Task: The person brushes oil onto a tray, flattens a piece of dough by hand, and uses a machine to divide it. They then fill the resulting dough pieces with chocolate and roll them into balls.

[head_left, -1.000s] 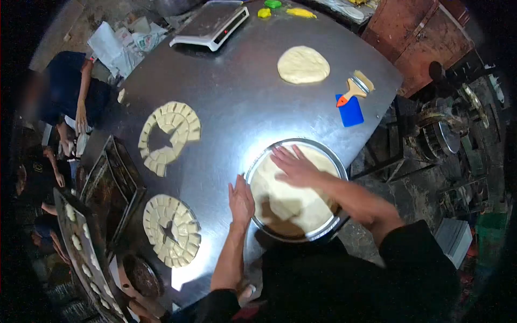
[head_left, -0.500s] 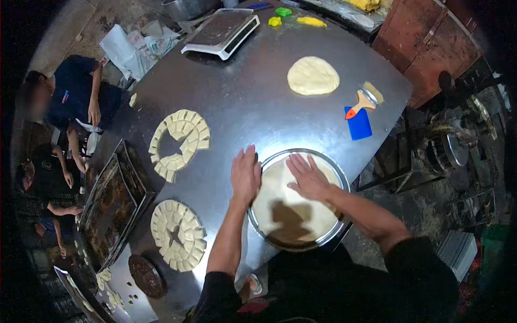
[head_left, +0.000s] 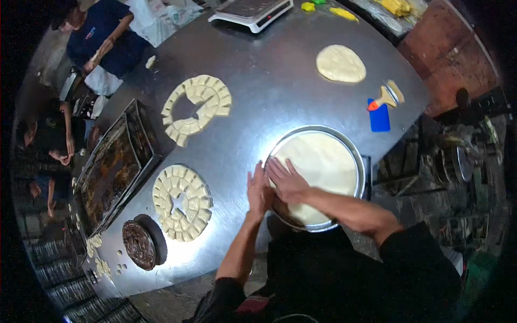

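Two hands close on my feed: right hand (head_left: pixel 289 184) just crossed the dough (head_left: pixel 327 164) in the pan (head_left: pixel 319 128) to its left rim, fingers parted, so edge work now; left hand (head_left: pixel 259 193) alongside, fingers loosely together.

The dough (head_left: pixel 326 161) under the right hand (head_left: pixel 289 184) is pale cream, its round pan (head_left: pixel 318 128) silver. Beyond, the scraper (head_left: pixel 380 120) is solid blue.
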A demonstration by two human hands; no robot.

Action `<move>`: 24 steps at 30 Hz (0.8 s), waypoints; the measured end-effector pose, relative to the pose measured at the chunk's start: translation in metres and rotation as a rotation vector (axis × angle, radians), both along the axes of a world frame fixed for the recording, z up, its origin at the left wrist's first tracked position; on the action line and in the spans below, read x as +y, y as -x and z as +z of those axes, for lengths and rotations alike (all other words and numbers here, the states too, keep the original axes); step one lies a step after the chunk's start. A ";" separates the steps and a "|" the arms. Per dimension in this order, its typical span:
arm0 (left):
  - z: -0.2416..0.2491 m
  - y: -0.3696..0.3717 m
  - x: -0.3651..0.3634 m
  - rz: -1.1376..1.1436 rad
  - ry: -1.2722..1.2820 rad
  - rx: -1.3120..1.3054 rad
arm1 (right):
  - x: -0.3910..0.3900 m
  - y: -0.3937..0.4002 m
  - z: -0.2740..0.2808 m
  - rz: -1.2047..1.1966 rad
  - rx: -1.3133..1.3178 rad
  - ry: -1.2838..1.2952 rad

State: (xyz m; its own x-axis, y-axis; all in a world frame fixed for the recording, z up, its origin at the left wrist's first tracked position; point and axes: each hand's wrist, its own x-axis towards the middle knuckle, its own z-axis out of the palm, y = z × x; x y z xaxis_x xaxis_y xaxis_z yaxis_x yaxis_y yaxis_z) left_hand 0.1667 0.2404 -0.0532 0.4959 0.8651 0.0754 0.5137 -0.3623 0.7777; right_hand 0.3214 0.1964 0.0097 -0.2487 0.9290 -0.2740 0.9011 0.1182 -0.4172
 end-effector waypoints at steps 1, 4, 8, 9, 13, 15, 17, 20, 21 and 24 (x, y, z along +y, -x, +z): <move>0.029 0.011 -0.005 -0.050 -0.041 0.130 | 0.008 -0.016 0.005 0.044 0.318 0.137; 0.052 -0.007 -0.015 -0.049 -0.439 0.388 | -0.011 -0.060 -0.018 -0.514 -0.094 -0.196; 0.034 -0.097 0.028 -0.603 -0.589 0.375 | -0.022 -0.078 -0.007 -0.600 -0.025 -0.223; 0.027 -0.106 0.038 -0.592 -0.554 0.375 | -0.022 -0.089 -0.009 -0.610 -0.047 -0.222; 0.027 -0.097 0.023 -0.411 -0.429 0.547 | -0.048 -0.085 -0.017 -0.704 -0.155 -0.121; 0.028 -0.078 0.011 -0.295 -0.409 0.560 | -0.047 -0.087 -0.018 -0.750 -0.208 -0.158; 0.045 -0.069 0.004 -0.259 -0.388 0.588 | -0.049 -0.086 -0.015 -0.556 -0.108 -0.170; 0.062 -0.075 0.013 -0.299 -0.146 0.863 | -0.043 -0.082 0.007 -0.757 0.151 -0.147; 0.047 -0.077 0.023 -0.498 -0.328 0.644 | -0.052 -0.071 0.001 -0.843 0.026 -0.178; 0.036 -0.091 0.033 -0.688 -0.471 0.529 | -0.081 -0.065 -0.033 -0.821 -0.207 -0.204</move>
State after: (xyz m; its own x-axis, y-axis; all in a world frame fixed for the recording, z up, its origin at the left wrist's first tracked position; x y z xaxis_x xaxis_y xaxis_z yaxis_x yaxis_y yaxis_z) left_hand 0.2576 0.2734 -0.0175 0.9486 0.3141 -0.0386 0.3151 -0.9260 0.2078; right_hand 0.3866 0.1158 -0.0238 0.5577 0.8286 -0.0484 0.7894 -0.5476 -0.2774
